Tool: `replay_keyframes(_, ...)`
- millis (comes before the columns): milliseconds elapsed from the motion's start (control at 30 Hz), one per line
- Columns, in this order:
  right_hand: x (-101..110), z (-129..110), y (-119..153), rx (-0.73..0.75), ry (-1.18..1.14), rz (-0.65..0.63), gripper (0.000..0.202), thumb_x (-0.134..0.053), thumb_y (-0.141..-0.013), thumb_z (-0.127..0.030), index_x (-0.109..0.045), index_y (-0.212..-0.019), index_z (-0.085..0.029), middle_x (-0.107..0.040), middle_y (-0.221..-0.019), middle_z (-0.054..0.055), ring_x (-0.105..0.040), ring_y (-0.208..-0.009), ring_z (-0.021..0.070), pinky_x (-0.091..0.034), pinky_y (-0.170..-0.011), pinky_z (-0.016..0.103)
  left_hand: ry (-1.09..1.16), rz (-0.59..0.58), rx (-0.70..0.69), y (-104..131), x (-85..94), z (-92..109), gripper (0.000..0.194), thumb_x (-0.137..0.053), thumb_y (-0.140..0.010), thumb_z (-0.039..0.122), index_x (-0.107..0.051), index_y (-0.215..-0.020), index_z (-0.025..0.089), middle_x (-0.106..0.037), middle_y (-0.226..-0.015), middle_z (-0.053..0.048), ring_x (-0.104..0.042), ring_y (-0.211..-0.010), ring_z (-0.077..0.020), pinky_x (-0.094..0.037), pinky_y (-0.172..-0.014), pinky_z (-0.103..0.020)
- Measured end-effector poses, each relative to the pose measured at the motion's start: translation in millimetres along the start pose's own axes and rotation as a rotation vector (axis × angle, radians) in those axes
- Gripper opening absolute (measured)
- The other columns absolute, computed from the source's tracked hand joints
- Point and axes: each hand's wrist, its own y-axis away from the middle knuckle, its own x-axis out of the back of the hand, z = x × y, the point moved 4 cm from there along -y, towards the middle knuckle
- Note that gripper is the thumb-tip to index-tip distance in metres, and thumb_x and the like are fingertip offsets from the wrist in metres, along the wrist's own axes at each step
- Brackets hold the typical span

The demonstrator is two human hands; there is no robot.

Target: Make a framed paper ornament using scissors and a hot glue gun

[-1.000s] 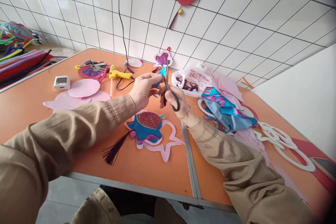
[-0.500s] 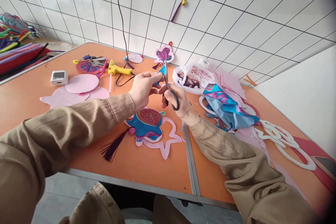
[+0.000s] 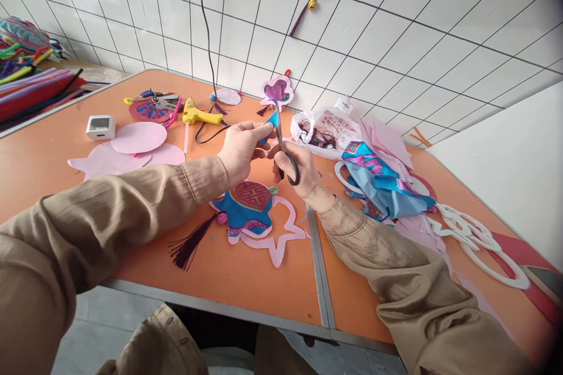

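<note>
Between the thumb and fingers of my left hand [image 3: 240, 149] is a small piece of blue fabric [image 3: 272, 120]. My right hand [image 3: 303, 173] grips black-handled scissors [image 3: 294, 167], their blades pointing up and away, right at the fabric's edge. Whether the blades touch the cloth I cannot tell. Below the hands lies a fish-shaped ornament [image 3: 248, 211] of blue and patterned cloth on pink backing, with a dark purple tassel [image 3: 193, 244] to its left. A pink cut-out outline [image 3: 278, 240] lies beside and partly under it.
A yellow glue gun [image 3: 201, 115] with a cord lies behind my left hand. Left of it are pink felt shapes [image 3: 138, 137] and a small white box [image 3: 101, 128]. At right are a plastic bag [image 3: 334, 129], crumpled blue fabric [image 3: 404, 193] and white cut-out rings [image 3: 492, 252].
Both hands keep nearly the same place, with the scissors still at the blue fabric. The whole view has shifted slightly.
</note>
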Motion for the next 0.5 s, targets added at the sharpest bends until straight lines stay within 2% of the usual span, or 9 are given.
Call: replay_keyframes(500,1.0,5.6,-0.1,-0.007,0.024,-0.019,0.052,-0.063,-0.076,-0.070,-0.052,-0.073,-0.019,-0.050,-0.055,-0.006,-0.053,-0.040,0.0088,-0.035,-0.040,0.023,-0.020,0.015,0.003,0.2,0.6,-0.9,0.020,-0.063,-0.084,0.011,-0.060,-0.065,0.011,-0.063,-0.072,-0.004,-0.048,-0.049,-0.0046,-0.034,-0.041,-0.018)
